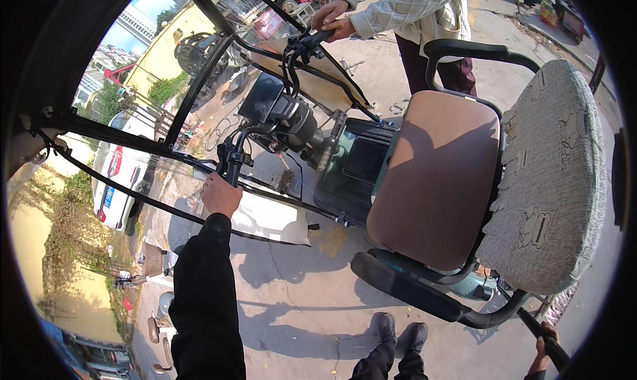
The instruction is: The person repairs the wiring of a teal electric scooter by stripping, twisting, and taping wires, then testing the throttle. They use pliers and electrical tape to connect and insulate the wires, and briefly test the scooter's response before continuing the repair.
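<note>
While left fingers (213, 183) hold it, the handgrip (233, 170) protrudes.

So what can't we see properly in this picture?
In the head view:
Left hand: some fingers hidden by the handlebar grip.
Right hand: its elbow is cut off by the lower edge.
Co-worker: head cut off by the top edge.
Brown seat: hides what is beneath it.
</note>
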Action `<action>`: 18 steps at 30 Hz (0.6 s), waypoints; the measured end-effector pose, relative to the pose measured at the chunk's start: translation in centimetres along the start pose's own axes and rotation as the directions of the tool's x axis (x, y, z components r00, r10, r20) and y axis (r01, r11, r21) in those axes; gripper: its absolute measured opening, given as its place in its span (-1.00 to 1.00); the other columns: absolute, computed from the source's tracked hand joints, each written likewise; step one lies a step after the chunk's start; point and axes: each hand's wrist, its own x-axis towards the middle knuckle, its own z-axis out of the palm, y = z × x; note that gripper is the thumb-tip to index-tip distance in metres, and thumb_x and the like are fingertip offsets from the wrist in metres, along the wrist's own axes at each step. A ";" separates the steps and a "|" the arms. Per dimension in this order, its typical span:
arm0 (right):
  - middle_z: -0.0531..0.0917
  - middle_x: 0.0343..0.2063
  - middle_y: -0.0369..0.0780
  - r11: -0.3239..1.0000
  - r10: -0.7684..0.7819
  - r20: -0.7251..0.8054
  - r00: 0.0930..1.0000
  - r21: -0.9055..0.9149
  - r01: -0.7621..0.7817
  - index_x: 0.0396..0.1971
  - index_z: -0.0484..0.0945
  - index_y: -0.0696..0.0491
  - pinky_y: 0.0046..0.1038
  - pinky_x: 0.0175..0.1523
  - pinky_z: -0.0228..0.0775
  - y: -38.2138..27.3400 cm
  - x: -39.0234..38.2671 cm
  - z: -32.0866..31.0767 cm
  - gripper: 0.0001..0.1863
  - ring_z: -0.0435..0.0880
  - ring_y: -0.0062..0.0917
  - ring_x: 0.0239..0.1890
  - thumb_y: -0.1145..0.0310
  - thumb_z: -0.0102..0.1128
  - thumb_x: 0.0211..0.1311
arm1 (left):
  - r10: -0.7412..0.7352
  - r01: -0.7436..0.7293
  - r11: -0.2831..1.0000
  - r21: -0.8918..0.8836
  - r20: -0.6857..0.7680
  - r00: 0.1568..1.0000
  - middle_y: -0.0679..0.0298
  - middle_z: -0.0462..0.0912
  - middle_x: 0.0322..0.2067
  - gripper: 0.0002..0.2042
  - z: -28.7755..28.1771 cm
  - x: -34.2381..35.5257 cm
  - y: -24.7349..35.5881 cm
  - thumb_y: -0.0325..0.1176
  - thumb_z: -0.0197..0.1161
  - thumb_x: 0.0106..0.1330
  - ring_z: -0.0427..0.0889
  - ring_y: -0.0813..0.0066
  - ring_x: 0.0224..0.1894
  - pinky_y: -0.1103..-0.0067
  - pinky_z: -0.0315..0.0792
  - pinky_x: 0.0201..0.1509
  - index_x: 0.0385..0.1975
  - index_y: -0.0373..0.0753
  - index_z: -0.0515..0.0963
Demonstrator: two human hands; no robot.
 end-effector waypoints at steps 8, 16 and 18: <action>0.67 -0.08 -0.02 0.996 -0.087 -0.009 0.996 -0.036 0.087 -0.12 0.60 0.20 -0.15 0.28 0.39 5.8 0.7 -2.6 -0.56 0.63 -0.23 0.07 0.21 0.39 0.07 | 0.004 -0.005 1.000 -0.005 -0.041 0.999 -0.03 0.60 -0.03 -0.34 0.5 0.0 -0.2 -0.05 0.49 0.03 0.61 0.02 0.05 0.27 0.47 0.17 -0.01 -0.40 0.42; 0.70 -0.13 -0.01 0.983 -0.184 -0.032 0.982 -0.025 0.183 -0.19 0.61 0.19 -0.15 0.23 0.45 13.7 1.0 -6.1 -0.63 0.66 -0.23 0.02 0.27 0.42 0.08 | 0.001 -0.001 1.000 -0.004 -0.022 1.000 -0.04 0.60 -0.04 -0.33 0.5 0.0 -0.2 -0.04 0.48 0.05 0.61 0.02 0.06 0.26 0.48 0.17 0.01 -0.41 0.40; 0.70 -0.13 -0.02 0.990 -0.142 -0.037 0.989 -0.025 0.141 -0.18 0.61 0.19 -0.15 0.23 0.45 11.9 0.7 -5.3 -0.61 0.66 -0.23 0.02 0.24 0.43 0.08 | -0.006 0.006 1.000 -0.009 -0.014 1.000 -0.07 0.60 -0.02 -0.29 0.3 0.0 -0.1 -0.04 0.50 0.05 0.60 -0.01 0.09 0.22 0.48 0.19 0.06 -0.43 0.38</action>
